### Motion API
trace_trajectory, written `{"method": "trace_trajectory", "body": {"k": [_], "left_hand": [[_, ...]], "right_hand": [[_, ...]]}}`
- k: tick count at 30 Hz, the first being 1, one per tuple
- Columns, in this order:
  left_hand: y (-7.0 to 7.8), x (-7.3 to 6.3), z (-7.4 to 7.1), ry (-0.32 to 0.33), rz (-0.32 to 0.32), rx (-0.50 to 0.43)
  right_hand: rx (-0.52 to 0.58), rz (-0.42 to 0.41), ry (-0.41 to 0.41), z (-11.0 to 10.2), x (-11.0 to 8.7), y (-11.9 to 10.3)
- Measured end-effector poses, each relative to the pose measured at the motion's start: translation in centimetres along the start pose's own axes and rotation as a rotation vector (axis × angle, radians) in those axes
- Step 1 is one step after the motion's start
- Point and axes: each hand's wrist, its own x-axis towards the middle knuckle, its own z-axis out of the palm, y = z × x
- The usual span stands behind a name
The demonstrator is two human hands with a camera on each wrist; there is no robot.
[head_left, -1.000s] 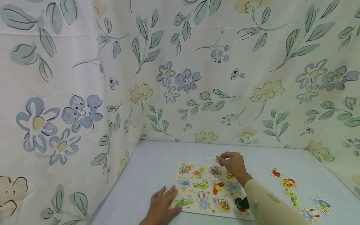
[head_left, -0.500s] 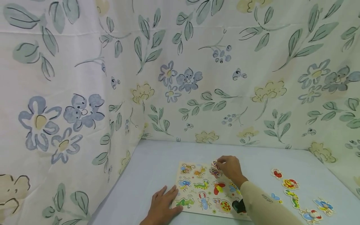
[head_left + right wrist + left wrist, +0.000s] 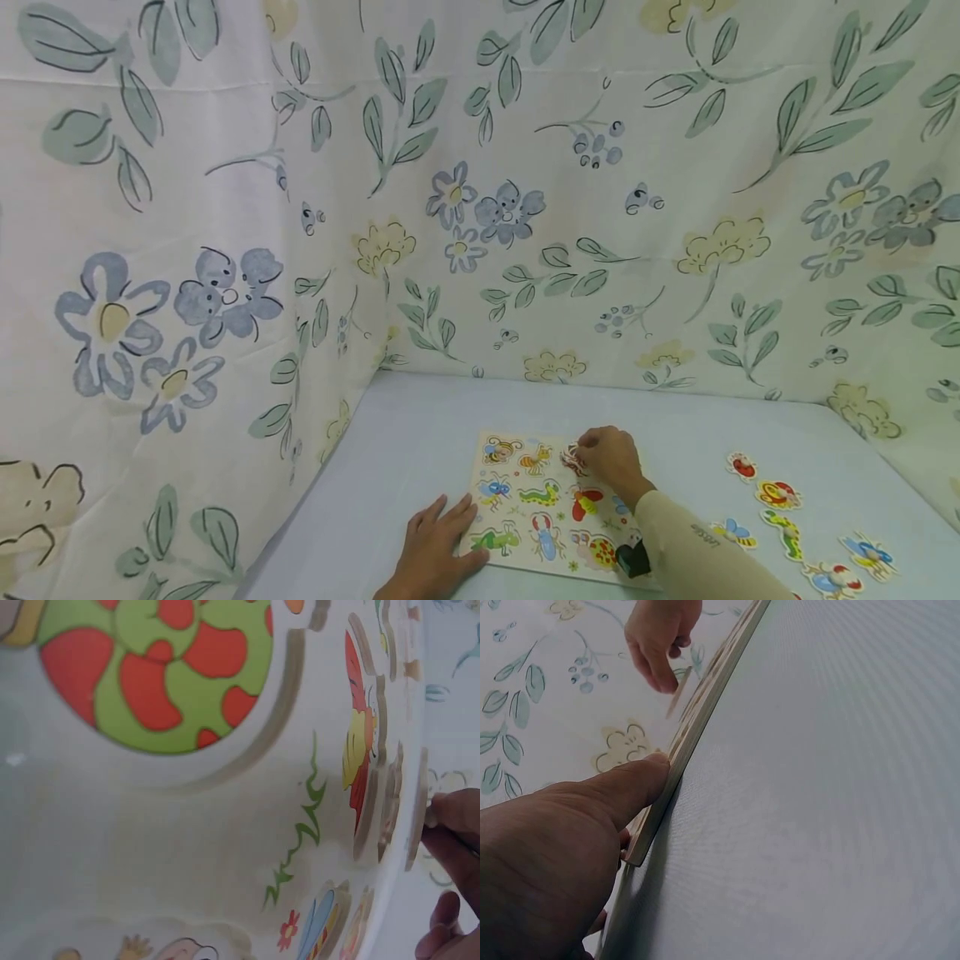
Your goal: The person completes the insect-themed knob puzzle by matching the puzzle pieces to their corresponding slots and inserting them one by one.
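Note:
My right hand point(image 3: 613, 458) pinches a spider puzzle piece point(image 3: 573, 458) over the spider spot in the back row of a wooden insect puzzle board point(image 3: 540, 565). In the right wrist view, the held piece point(image 3: 417, 817) appears edge-on, tilted above the board's surface. Whether it touches the board I cannot tell. My left hand point(image 3: 438, 546) rests at the board's front left corner, fingers spread along the side. The left wrist view has its thumb point(image 3: 641, 784) lying on the board's edge point(image 3: 712, 697). The right forearm covers part of the board's right side.
Right of the board lie several loose pieces: a ladybug point(image 3: 742, 466), a butterfly point(image 3: 778, 494), a caterpillar point(image 3: 783, 535), a blue-winged insect point(image 3: 735, 533), a beetle point(image 3: 832, 578) and a blue insect point(image 3: 868, 555). Floral curtains point(image 3: 562, 317) hang behind and left of the table point(image 3: 360, 500).
My right hand has brought the spider piece from behind the board forward and slightly left, down onto or over the spider spot. The left hand stays at the corner.

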Motion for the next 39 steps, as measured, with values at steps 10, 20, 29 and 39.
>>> {"method": "trace_trajectory", "body": {"k": [10,20,29,39], "left_hand": [[0.2,-0.1,-0.2,-0.004,-0.004,-0.011],[0.1,0.0,-0.1,-0.009,-0.007,-0.01],[0.1,0.0,0.0,0.005,0.003,-0.002],[0.0,0.0,0.1,0.002,0.012,0.002]], "right_hand": [[-0.004,0.054,-0.068,0.7,-0.2,0.4],[-0.004,0.062,-0.072,0.8,-0.3,0.0],[-0.013,0.025,-0.051,0.9,-0.1,0.1],[-0.029,-0.001,-0.03,1.2,-0.2,0.4]]}}
